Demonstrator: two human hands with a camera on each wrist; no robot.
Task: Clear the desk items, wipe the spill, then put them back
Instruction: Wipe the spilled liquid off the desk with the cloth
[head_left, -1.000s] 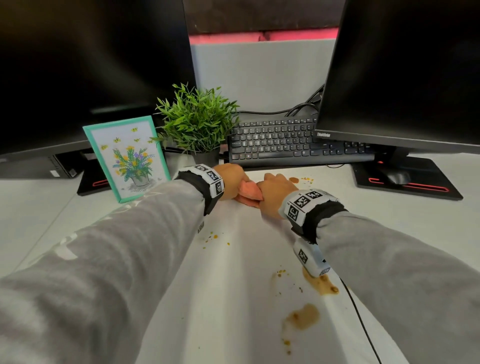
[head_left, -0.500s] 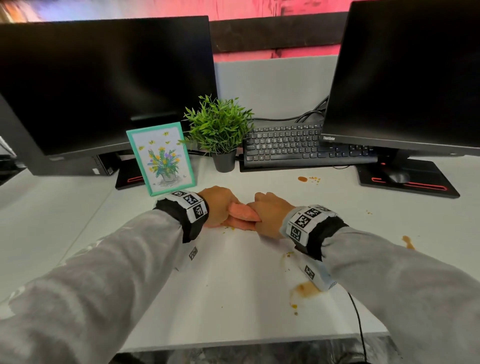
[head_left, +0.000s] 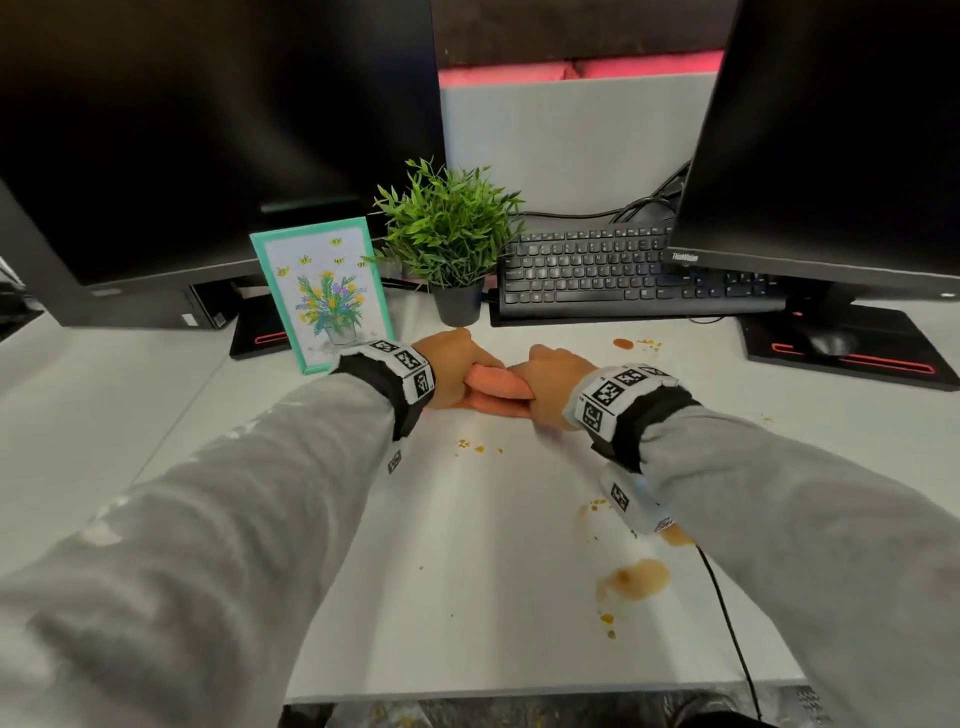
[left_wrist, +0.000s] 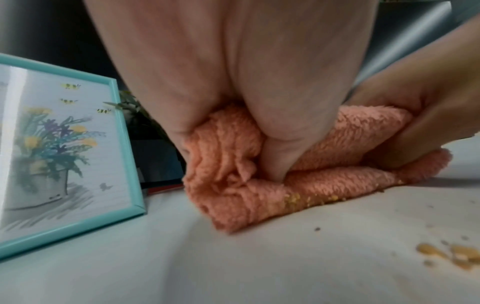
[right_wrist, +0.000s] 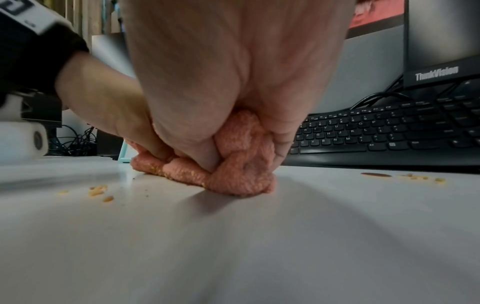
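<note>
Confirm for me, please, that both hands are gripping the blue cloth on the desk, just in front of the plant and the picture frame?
Not quite: the cloth is orange, not blue, as the left wrist view shows. The rest holds: the left hand and right hand both grip it on the desk, just in front of the plant and picture frame.
</note>
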